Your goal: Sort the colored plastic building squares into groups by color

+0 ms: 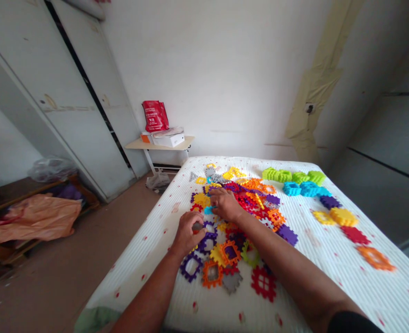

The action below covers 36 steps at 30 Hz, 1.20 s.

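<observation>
A heap of flat, toothed plastic tiles (241, 217) in red, orange, yellow, purple, grey and blue lies on a white bed (329, 259). My left hand (189, 232) is curled at the heap's left edge, its fingers pinched on a grey tile (198, 226). Just beyond it, my right hand (225, 203) rests palm down on the heap with bent fingers over a light blue tile (208, 210); whether it grips that tile is hidden. To the right, sorted stacks stand apart: green (293, 175), blue (303, 188), purple (330, 201), yellow (341, 216), red (355, 235) and orange (376, 258).
A small table (160, 144) with a red bag (155, 115) and white boxes stands against the far wall. Tall white wardrobe doors (69, 106) line the left. Orange cloth (34, 221) on a low rack lies at the left floor.
</observation>
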Available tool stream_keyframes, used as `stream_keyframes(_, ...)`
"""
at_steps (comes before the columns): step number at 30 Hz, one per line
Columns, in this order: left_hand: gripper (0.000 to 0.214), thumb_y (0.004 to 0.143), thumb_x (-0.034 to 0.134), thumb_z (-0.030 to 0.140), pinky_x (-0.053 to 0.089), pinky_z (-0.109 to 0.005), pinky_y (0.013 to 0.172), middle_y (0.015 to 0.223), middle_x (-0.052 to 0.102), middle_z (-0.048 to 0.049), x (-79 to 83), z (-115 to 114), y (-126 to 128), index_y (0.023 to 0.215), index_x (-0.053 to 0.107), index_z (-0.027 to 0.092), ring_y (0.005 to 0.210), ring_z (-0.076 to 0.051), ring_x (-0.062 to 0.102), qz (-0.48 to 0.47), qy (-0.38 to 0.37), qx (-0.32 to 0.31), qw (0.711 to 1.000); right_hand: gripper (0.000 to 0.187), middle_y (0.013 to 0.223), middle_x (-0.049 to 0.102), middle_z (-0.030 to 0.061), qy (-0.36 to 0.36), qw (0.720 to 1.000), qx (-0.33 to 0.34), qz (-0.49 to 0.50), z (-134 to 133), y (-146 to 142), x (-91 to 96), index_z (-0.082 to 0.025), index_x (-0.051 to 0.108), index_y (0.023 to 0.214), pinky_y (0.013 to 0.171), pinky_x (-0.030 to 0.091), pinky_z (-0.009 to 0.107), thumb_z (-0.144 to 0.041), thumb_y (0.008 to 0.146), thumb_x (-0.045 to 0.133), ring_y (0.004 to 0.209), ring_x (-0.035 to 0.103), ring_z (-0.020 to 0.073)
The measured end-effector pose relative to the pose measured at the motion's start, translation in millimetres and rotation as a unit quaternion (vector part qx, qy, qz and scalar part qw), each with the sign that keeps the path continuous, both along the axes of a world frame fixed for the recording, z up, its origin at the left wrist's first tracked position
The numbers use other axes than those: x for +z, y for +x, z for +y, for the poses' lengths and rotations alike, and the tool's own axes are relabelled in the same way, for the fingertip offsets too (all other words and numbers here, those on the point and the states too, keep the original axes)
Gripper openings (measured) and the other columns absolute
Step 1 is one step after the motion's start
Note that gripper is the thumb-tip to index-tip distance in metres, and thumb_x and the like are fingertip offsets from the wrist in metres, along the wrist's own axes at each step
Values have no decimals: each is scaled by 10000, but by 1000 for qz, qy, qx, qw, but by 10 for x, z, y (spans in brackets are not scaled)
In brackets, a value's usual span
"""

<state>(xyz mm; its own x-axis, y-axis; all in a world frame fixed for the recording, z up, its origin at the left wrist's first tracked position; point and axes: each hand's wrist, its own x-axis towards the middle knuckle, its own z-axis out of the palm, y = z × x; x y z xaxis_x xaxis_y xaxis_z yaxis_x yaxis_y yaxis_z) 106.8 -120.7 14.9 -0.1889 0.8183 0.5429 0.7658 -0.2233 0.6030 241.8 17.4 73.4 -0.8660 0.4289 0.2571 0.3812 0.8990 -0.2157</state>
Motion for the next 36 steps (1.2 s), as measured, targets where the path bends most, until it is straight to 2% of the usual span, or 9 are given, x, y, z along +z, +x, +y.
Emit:
stream_keyframes(3,58,679,581,243,455,-388,855,893,651,-53,15,-24,2,726,567,212,906,-215,589,-3,7,9,1000,252,1185,588,84,-11,994,14,110,107,210,62,-211,641,1045,901,403,354,-242,813,550,1089,510,211)
stream_keyframes(6,104,724,558,290,443,-400,886,938,650,-66,22,-49,0,775,594,207,937,-222,590,-7,16,26,1000,242,1104,627,69,-16,983,-36,178,297,612,115,-203,643,1038,861,432,297,-240,840,510,1005,569,182)
stream_keyframes(9,155,758,539,333,432,-401,902,956,649,-72,17,-57,-17,801,614,204,964,-229,584,-11,23,34,999,229,981,664,54,20,977,-134,162,515,1163,95,-204,659,994,778,455,264,-259,854,487,866,612,167)
stream_keyframes(13,190,792,508,346,437,-395,894,961,646,-72,-31,-46,-68,813,627,198,955,-227,585,-34,40,47,998,253,1047,662,71,83,954,-273,88,660,1910,-60,-210,672,988,808,453,282,-250,867,454,951,604,193)
stream_keyframes(18,234,774,534,402,399,-400,977,961,646,-51,-112,-12,-141,832,616,191,1047,-243,559,-148,56,138,978,269,1073,654,86,109,940,-324,18,629,2493,-317,-199,673,1010,862,441,300,-195,869,443,993,584,194)
stream_keyframes(24,291,736,562,455,350,-447,1034,1008,643,-59,-94,-7,-156,845,622,192,1103,-268,541,-227,31,181,956,403,1178,614,98,19,950,-310,-26,611,2632,-473,-171,668,1042,922,431,291,-16,773,412,1073,571,176)
stream_keyframes(30,324,703,571,504,332,-470,1050,1098,643,-61,-90,-19,-135,839,628,216,1136,-295,531,-237,15,209,949,604,1314,516,114,8,952,-304,-34,460,2618,-412,-171,619,1146,978,394,333,83,652,380,1211,469,191)
stream_keyframes(33,278,699,577,509,325,-469,1064,1090,658,13,-67,-20,-99,810,635,261,1140,-281,534,-233,27,216,948,479,1209,591,103,32,931,-361,-31,388,2626,-317,-173,634,1083,898,432,296,31,739,370,1138,519,187)
stream_keyframes(36,221,686,595,499,407,-457,1012,1031,674,92,-50,-15,-68,781,642,305,1121,-259,554,-242,33,231,942,298,1031,657,94,40,882,-467,-52,335,2602,-239,-185,628,1007,736,471,293,-134,852,378,950,611,210)
